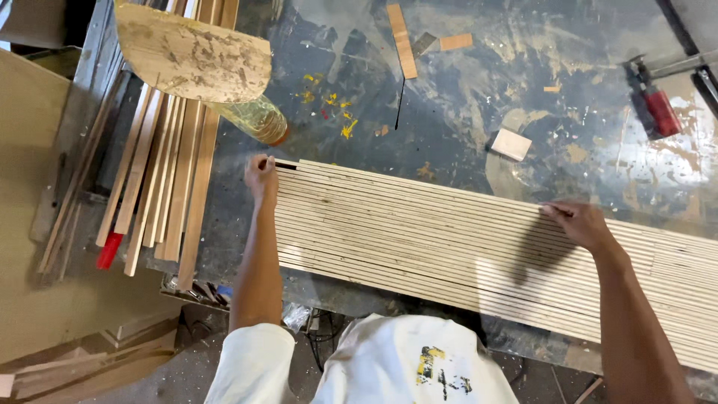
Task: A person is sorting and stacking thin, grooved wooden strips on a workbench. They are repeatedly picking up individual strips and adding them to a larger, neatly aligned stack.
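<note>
From where I stand, the only real package is a clear plastic bottle (258,118) of amber-yellow liquid, lying tilted on the bench just beyond the left end of the row of pale wooden strips (449,239), its upper part hidden under a worn, curved board (193,54). A small crumpled piece of clear plastic wrapping (297,316) sits just below the near edge of the same row, towards its left end. No signs or screens show around the strips.
</note>
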